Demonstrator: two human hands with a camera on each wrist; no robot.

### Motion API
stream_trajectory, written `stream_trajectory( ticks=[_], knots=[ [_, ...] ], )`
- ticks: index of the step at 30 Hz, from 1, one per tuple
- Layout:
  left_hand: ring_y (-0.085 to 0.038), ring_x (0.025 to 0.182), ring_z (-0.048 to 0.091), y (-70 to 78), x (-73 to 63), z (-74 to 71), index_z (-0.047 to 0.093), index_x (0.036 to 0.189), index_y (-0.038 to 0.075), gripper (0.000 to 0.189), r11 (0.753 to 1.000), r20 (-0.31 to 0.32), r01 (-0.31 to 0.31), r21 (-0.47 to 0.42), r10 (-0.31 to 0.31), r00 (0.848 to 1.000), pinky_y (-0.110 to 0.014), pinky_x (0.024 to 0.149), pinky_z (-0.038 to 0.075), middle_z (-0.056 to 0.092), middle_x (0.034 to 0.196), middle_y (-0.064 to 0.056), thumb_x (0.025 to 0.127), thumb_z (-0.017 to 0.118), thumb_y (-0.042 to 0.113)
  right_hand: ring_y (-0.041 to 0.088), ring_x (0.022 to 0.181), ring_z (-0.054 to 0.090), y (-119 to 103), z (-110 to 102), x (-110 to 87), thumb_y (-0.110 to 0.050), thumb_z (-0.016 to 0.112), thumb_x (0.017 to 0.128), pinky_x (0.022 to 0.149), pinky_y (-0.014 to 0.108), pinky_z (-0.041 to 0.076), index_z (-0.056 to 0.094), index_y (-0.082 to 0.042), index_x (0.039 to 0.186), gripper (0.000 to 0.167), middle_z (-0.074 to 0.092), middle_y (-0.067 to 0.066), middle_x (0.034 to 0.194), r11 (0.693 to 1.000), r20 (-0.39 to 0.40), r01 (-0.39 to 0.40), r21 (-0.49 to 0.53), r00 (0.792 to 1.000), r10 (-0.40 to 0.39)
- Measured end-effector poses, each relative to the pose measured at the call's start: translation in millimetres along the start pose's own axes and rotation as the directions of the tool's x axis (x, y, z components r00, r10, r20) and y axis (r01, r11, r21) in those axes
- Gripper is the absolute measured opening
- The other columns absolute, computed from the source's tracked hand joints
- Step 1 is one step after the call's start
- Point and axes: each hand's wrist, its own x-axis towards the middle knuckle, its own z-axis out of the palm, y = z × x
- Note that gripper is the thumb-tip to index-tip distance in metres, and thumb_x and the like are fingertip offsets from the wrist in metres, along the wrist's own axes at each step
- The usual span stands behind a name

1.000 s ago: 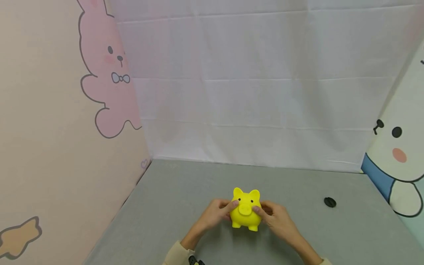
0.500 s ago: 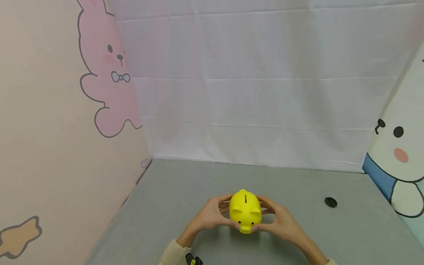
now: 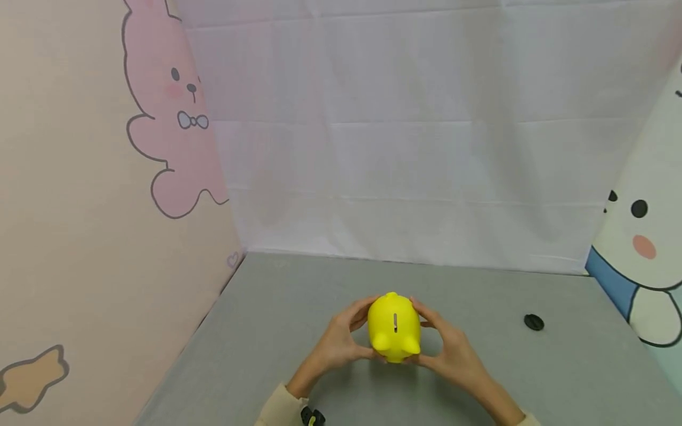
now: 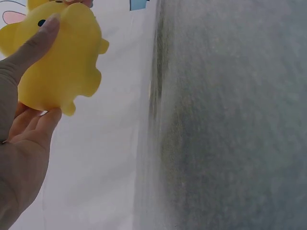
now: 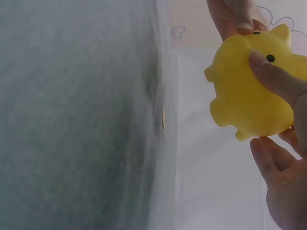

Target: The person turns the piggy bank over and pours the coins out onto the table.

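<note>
A yellow piggy bank is held up between both hands, above the grey tabletop. Its back with the coin slot faces the head camera, and its snout tips downward. My left hand grips its left side, the thumb on the face beside an eye and the other fingers at the rear. On the opposite side my right hand grips it the same way, its thumb near the other eye. Stubby feet of the piggy bank show in both wrist views.
A small black oval cap-like piece lies on the grey table to the right. White cloth hangs behind the table. Walls with cartoon animals stand left and right. A black band sits at the left wrist.
Both hands have tipped the piggy bank forward: its face pointed at the head camera, and now its slotted back does. It has risen slightly in view during the last half second.
</note>
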Motion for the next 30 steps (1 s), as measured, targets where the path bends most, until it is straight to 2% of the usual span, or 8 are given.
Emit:
stream_trajectory(
  ticks=[6,11,15,20,23,27,29,30],
  knots=[
    [-0.022,0.151,0.049,0.4,0.4,-0.3,0.042,0.158,0.031,0.105,1.000,0.015,0.029,-0.003,-0.029,0.999,-0.027,0.120,0.045,0.048,0.162,0.005,0.071,0.099,0.022,0.011,0.135,0.060,0.9,0.6,-0.7,-0.017,0.103,0.060,0.089,0.035,0.065,0.047,-0.008,0.157,0.112,0.058,0.018,0.153,1.000,0.018,-0.021,0.016,1.000,0.020],
    [-0.020,0.149,0.051,0.6,1.5,-2.2,0.042,0.159,0.031,0.104,0.999,0.034,0.043,0.002,-0.043,0.998,-0.027,0.119,0.047,0.049,0.162,0.006,0.072,0.098,0.026,0.016,0.131,0.063,0.8,-3.3,-0.1,-0.028,0.102,0.065,0.092,0.038,0.064,0.048,-0.012,0.158,0.109,0.058,0.013,0.155,0.994,0.056,-0.099,0.045,0.994,0.096],
    [-0.019,0.141,0.059,1.4,1.7,-4.4,0.046,0.158,0.030,0.095,0.997,0.060,0.078,-0.004,-0.077,0.995,-0.029,0.114,0.053,0.055,0.158,0.004,0.077,0.096,0.031,0.012,0.122,0.065,-1.0,-6.8,0.1,-0.038,0.098,0.070,0.092,0.041,0.064,0.052,-0.015,0.154,0.099,0.062,0.007,0.152,0.976,0.096,-0.199,0.084,0.977,0.191],
    [-0.012,0.124,0.069,3.0,2.2,-3.7,0.054,0.153,0.028,0.073,0.989,0.075,0.144,-0.019,-0.143,0.987,-0.030,0.105,0.058,0.064,0.149,0.003,0.088,0.086,0.041,0.008,0.107,0.070,-4.5,-8.9,0.6,-0.036,0.093,0.080,0.086,0.039,0.066,0.062,-0.009,0.143,0.075,0.072,0.008,0.136,0.943,0.123,-0.307,0.130,0.949,0.292],
    [-0.008,0.111,0.073,3.9,3.6,-1.1,0.061,0.147,0.023,0.062,0.980,0.070,0.199,-0.027,-0.197,0.978,-0.026,0.097,0.061,0.072,0.137,0.002,0.094,0.078,0.048,0.009,0.099,0.073,-8.8,-10.0,3.2,-0.035,0.087,0.088,0.083,0.034,0.066,0.067,-0.007,0.135,0.059,0.076,0.010,0.127,0.900,0.166,-0.409,0.148,0.908,0.385],
    [-0.007,0.099,0.075,4.3,6.0,2.5,0.073,0.133,0.017,0.052,0.959,0.064,0.281,-0.031,-0.278,0.958,-0.028,0.085,0.064,0.079,0.121,0.000,0.098,0.069,0.055,0.012,0.092,0.075,-13.7,-10.5,8.8,-0.039,0.078,0.095,0.078,0.026,0.064,0.072,-0.006,0.124,0.044,0.078,0.009,0.116,0.794,0.251,-0.582,0.175,0.806,0.535],
    [-0.012,0.087,0.076,4.3,6.1,3.0,0.079,0.120,0.014,0.051,0.947,0.067,0.319,-0.029,-0.316,0.946,-0.034,0.078,0.066,0.081,0.108,-0.001,0.100,0.065,0.058,0.014,0.087,0.074,-13.9,-10.4,11.6,-0.042,0.073,0.098,0.073,0.025,0.063,0.074,-0.006,0.117,0.041,0.079,0.007,0.108,0.747,0.302,-0.642,0.174,0.757,0.580],
    [-0.015,0.082,0.077,4.4,5.9,3.0,0.081,0.114,0.013,0.052,0.942,0.069,0.335,-0.027,-0.332,0.941,-0.037,0.074,0.066,0.082,0.101,-0.001,0.100,0.063,0.060,0.015,0.083,0.073,-13.4,-10.1,12.5,-0.043,0.071,0.099,0.070,0.027,0.063,0.074,-0.005,0.113,0.041,0.079,0.005,0.103,0.733,0.327,-0.658,0.172,0.740,0.587]
  ],
)
